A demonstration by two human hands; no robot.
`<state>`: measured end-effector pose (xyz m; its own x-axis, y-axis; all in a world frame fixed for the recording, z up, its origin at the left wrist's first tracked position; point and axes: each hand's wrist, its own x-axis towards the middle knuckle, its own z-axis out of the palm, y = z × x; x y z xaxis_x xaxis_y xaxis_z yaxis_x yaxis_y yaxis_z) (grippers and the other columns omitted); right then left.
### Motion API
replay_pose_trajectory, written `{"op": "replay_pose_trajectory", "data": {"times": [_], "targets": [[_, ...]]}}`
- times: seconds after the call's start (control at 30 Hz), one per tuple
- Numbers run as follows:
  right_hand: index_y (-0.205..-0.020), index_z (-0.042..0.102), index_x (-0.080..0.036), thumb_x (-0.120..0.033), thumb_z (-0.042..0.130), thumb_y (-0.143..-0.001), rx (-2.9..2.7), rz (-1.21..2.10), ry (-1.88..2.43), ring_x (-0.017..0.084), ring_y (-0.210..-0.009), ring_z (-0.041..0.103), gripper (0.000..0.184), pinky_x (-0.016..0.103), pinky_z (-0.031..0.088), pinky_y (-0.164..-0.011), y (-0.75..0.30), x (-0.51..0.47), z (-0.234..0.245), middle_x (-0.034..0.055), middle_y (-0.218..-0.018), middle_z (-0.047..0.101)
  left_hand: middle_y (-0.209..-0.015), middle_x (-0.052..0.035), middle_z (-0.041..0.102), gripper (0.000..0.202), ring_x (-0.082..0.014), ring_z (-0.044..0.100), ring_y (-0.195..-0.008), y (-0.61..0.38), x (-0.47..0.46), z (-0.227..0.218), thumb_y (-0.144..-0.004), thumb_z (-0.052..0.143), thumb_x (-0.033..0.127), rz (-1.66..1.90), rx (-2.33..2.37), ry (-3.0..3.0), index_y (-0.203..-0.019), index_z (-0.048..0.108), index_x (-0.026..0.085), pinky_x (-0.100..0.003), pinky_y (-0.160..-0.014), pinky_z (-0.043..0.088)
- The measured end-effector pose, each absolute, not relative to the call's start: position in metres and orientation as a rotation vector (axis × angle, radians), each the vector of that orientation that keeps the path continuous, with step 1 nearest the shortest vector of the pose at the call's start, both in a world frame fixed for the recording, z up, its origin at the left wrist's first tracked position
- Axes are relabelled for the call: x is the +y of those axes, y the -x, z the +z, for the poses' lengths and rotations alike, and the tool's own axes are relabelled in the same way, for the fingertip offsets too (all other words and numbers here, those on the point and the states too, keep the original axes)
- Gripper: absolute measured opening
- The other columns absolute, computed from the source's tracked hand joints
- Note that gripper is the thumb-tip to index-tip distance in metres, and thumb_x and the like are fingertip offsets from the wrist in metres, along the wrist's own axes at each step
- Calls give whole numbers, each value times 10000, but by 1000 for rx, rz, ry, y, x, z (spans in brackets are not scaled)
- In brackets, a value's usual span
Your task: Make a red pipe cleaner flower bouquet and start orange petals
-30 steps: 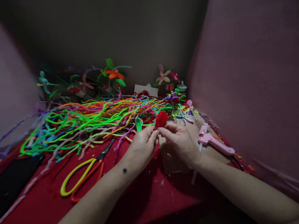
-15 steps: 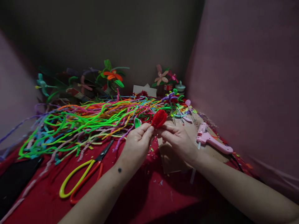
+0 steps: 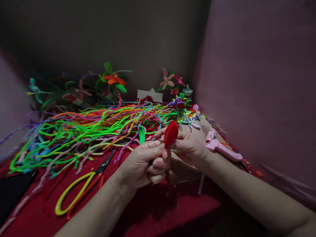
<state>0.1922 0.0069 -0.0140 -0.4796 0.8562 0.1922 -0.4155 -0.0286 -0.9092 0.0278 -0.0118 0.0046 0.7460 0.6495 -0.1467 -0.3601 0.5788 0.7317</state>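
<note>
A fuzzy red pipe-cleaner flower bud (image 3: 171,133) stands upright between my two hands over the table. At its narrow base, my left hand (image 3: 145,163) pinches it between thumb and forefinger, the other fingers curled in. My right hand (image 3: 190,148) closes on its lower right side, the thumb in front and fingers partly hidden behind it. Just above my left hand a green pipe-cleaner leaf (image 3: 141,134) sticks up; whether it joins the bud's stem cannot be seen.
Many coloured pipe cleaners (image 3: 81,131) spread across the red cloth (image 3: 158,210). Yellow-and-orange-handled scissors (image 3: 85,187) lie left, a pink glue gun (image 3: 222,148) right on cardboard (image 3: 182,169). Finished flowers (image 3: 115,80) and a lidded jar (image 3: 187,91) stand at the back.
The bud has turned more upright and now shows a smooth, pointed oval side. My left hand's fingers have curled in below it, and my right fingers have moved behind it. The view has shifted slightly.
</note>
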Motion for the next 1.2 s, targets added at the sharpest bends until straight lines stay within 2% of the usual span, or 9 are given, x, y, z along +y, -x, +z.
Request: {"op": "replay_pose_trajectory", "data": {"times": [0.17,0.3,0.43,0.63,0.77,0.87,0.93,1.07,1.2], "targets": [[-922,721,-229,-316,694,-741,-1307,1790,414,148,-761,569,202,326,410,-832,-191,1,-10,15,-770,650,-493,75,276,234,-21,139,-368,-24,-12,4,-873,458,172,559,380,-751,-663,556,138,-121,-325,206],[-854,724,-221,-310,743,-690,-1243,1750,459,137,-752,551,188,307,397,-828,-191,0,-10,1,-757,640,-480,74,296,246,-21,150,-364,-23,-12,3,-875,485,227,548,387,-775,-660,561,136,-122,-318,205],[-821,723,-206,-315,794,-622,-1109,1758,485,101,-672,517,238,265,398,-744,-188,0,-13,-19,-720,620,-474,84,298,234,-19,135,-373,-23,-10,6,-854,534,273,563,503,-797,-660,546,144,-126,-326,213],[-806,723,-190,-315,793,-624,-1034,1712,506,97,-633,501,232,250,395,-655,-186,2,-19,-11,-683,618,-506,84,349,226,-19,198,-380,-26,-13,15,-850,532,352,624,727,-1116,-738,532,156,-142,-361,197],[-761,734,-217,-323,803,-607,-1013,1674,483,126,-693,531,199,277,401,-686,-185,3,-20,-1,-729,652,-524,82,355,197,-53,287,-417,-33,-16,15,-883,453,352,777,942,-1484,-826,519,175,-173,-410,254],[-756,741,-243,-320,789,-626,-1015,1612,517,153,-774,548,159,291,399,-700,-184,3,-20,8,-780,668,-601,51,444,143,-75,375,-476,-38,-20,11,-883,433,264,967,1111,-1854,-914,539,174,-200,-476,304],[-776,745,-253,-292,768,-658,-1039,1541,546,167,-876,548,126,300,398,-758,-184,2,-21,12,-859,672,-651,32,485,129,-84,414,-516,-40,-22,9,-864,441,209,1094,1181,-2046,-898,559,168,-210,-512,315],[-839,746,-270,-247,715,-728,-1129,1417,549,171,-1031,506,118,322,366,-908,-184,2,-21,11,-1028,646,-585,52,424,160,-76,365,-489,-40,-22,11,-871,439,221,1098,1184,-1959,-778,559,171,-202,-491,299],[-879,742,-282,-226,705,-741,-1222,1407,568,154,-959,515,154,331,376,-911,-186,0,-20,9,-1021,637,-551,69,362,211,-61,298,-454,-35,-19,15,-882,446,282,1014,1080,-1717,-720,535,181,-189,-449,271]]}}
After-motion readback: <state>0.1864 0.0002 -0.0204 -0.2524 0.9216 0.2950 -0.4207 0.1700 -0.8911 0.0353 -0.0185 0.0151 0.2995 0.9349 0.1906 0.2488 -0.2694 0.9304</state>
